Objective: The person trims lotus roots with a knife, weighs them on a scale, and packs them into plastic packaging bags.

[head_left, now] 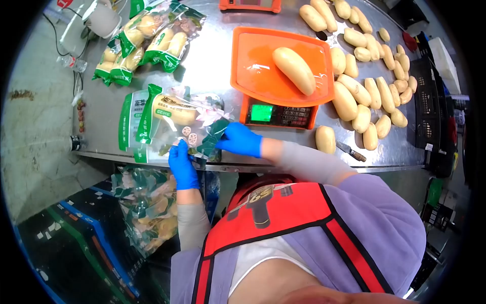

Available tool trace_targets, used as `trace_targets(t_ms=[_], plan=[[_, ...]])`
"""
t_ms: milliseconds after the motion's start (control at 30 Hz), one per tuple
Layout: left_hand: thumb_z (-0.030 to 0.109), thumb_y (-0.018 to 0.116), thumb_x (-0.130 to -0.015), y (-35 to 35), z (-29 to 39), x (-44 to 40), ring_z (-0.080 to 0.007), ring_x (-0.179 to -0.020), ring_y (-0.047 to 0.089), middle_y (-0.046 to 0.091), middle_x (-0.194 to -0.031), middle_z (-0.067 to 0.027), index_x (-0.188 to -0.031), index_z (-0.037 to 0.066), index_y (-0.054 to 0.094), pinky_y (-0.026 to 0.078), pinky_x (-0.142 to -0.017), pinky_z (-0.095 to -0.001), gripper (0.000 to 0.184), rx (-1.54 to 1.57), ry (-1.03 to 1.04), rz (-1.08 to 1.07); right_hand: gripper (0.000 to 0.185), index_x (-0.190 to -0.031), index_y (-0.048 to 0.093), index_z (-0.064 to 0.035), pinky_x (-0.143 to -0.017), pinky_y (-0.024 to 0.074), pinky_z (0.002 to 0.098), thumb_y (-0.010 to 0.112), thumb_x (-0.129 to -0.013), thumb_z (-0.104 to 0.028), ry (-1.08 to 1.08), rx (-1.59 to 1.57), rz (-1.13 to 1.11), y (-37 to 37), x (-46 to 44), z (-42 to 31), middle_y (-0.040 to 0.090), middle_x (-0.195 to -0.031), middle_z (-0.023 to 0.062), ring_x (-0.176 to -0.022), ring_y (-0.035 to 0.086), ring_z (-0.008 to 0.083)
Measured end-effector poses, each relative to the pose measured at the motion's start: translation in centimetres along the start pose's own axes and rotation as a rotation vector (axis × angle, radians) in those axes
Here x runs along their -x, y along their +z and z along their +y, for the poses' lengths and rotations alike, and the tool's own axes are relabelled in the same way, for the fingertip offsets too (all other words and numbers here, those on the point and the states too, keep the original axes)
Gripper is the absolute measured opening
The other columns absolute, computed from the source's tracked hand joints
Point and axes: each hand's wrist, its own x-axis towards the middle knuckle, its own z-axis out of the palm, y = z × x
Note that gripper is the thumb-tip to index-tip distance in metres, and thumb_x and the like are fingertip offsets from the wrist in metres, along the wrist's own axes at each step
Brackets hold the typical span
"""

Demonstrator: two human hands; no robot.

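Note:
A clear printed plastic bag (161,133) with green bands lies at the table's near left edge, a pale lotus root segment (177,111) inside it. My left hand (183,164), in a blue glove, pinches the bag's near edge. At the bag's right end, my gloved right hand (240,140) has its fingers closed on the plastic; the fingertips are partly hidden. Under this bag are more flat printed bags (127,119). Just beyond my right hand stands a scale (283,115) with a lit green display. One lotus root segment (294,70) rests on its orange tray (248,61).
Filled bags (167,45) sit at the back left. Many loose lotus root segments (372,91) spread over the right side of the metal table (212,30). A knife (352,152) lies near the front edge. More filled bags (149,213) are below the table, beside dark crates (86,238).

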Motion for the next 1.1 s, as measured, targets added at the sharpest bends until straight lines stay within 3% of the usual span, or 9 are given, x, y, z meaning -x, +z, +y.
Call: trace_targets(t_ms=[100, 200, 367, 500, 567, 700, 767, 867, 1100], plan=[[0.022, 0.060, -0.088, 0.1, 0.6, 0.1, -0.0061, -0.064, 0.050, 0.059, -0.083, 0.0005, -0.102, 0.005, 0.061, 0.041, -0.057, -0.0208, 0.021, 0.001, 0.036, 0.011, 0.029, -0.104, 0.062, -0.0047, -0.076, 0.0493, 0.0331, 0.067, -0.079, -0.018, 0.215, -0.269, 0.124, -8.1, 4.2, -3.4, 0.064, -0.097, 0.0129, -0.083, 0.062, 0.0266], [0.025, 0.059, -0.089, 0.0, 0.5, 0.2, -0.0059, -0.063, 0.049, 0.057, -0.080, 0.0014, -0.099, 0.006, 0.061, 0.039, -0.055, -0.0213, 0.021, -0.017, 0.070, 0.028, 0.040, -0.117, 0.056, -0.0050, -0.080, 0.0483, 0.0355, 0.065, -0.080, -0.018, -0.024, 0.340, 0.733, -14.9, 4.2, -1.2, 0.063, -0.101, 0.0141, -0.089, 0.060, 0.0268], [0.030, 0.053, -0.092, -1.3, 0.6, 0.8, -0.0064, -0.059, 0.045, 0.051, -0.069, 0.0020, -0.091, 0.006, 0.060, 0.035, -0.053, -0.0211, 0.025, -0.122, 0.179, 0.088, 0.050, -0.124, 0.048, -0.0027, -0.089, 0.0436, 0.0336, 0.063, -0.082, -0.024, 0.383, 0.422, 0.495, -19.3, 4.2, 2.6, 0.059, -0.112, 0.0134, -0.104, 0.055, 0.0212], [0.028, 0.050, -0.094, 2.5, 3.1, 5.0, -0.0060, -0.058, 0.047, 0.055, -0.066, 0.0005, -0.076, 0.007, 0.055, 0.033, -0.052, -0.0201, 0.028, -0.223, 0.374, 0.187, 0.053, -0.123, 0.046, 0.0002, -0.084, 0.0450, 0.0320, 0.062, -0.082, -0.028, 0.253, -0.776, 0.469, -18.9, 5.6, 0.1, 0.058, -0.107, 0.0104, -0.096, 0.056, 0.0215], [0.006, 0.061, -0.084, 3.4, 2.7, 6.2, -0.0095, -0.072, 0.051, 0.058, -0.082, -0.0022, -0.089, 0.005, 0.059, 0.042, -0.068, -0.0229, 0.006, -0.241, 0.545, -0.102, 0.044, -0.120, 0.049, -0.0018, -0.078, 0.0447, 0.0302, 0.061, -0.083, -0.021, 0.264, -1.780, 0.212, -17.0, 6.7, -1.7, 0.058, -0.104, 0.0085, -0.091, 0.055, 0.0178], [-0.001, 0.068, -0.076, 9.7, 3.6, 9.4, -0.0144, -0.091, 0.055, 0.054, -0.118, -0.0082, -0.121, 0.005, 0.049, 0.047, -0.078, -0.0267, 0.049, -0.328, 0.633, -0.490, 0.037, -0.120, 0.050, -0.0041, -0.074, 0.0442, 0.0315, 0.057, -0.088, -0.021, 0.286, -0.785, 0.195, -14.1, 7.9, -3.4, 0.058, -0.104, 0.0073, -0.090, 0.056, 0.0158], [0.008, 0.065, -0.081, 11.8, 3.9, 10.2, -0.0207, -0.108, 0.052, 0.046, -0.130, -0.0106, -0.135, 0.004, 0.035, 0.045, -0.088, -0.0326, 0.062, -0.191, 0.420, -0.551, 0.054, -0.132, 0.039, -0.0025, -0.093, 0.0397, 0.0313, 0.058, -0.088, -0.025, 0.327, -1.380, 0.330, -12.8, 8.1, -4.5, 0.049, -0.124, 0.0130, -0.112, 0.048, 0.0163], [0.015, 0.061, -0.085, 13.9, 3.5, 10.2, -0.0245, -0.114, 0.049, 0.043, -0.134, -0.0129, -0.137, 0.003, 0.031, 0.041, -0.095, -0.0352, 0.061, 0.022, 0.247, -0.596, 0.069, -0.140, 0.029, -0.0025, -0.097, 0.0370, 0.0328, 0.062, -0.085, -0.031, 0.135, -0.501, 0.395, -11.1, 8.7, -5.6, 0.043, -0.133, 0.0139, -0.116, 0.045, 0.0204], [0.042, 0.045, -0.092, 11.8, 3.7, 8.9, -0.0313, -0.115, 0.050, 0.048, -0.128, -0.0191, -0.136, -0.001, 0.029, 0.041, -0.098, -0.0398, 0.064, 0.371, -0.319, -0.552, 0.040, -0.124, 0.053, -0.0050, -0.077, 0.0466, 0.0271, 0.061, -0.086, -0.018, 0.144, -0.535, 0.135, -14.1, 10.1, -6.6, 0.060, -0.115, 0.0104, -0.094, 0.058, 0.0137]])
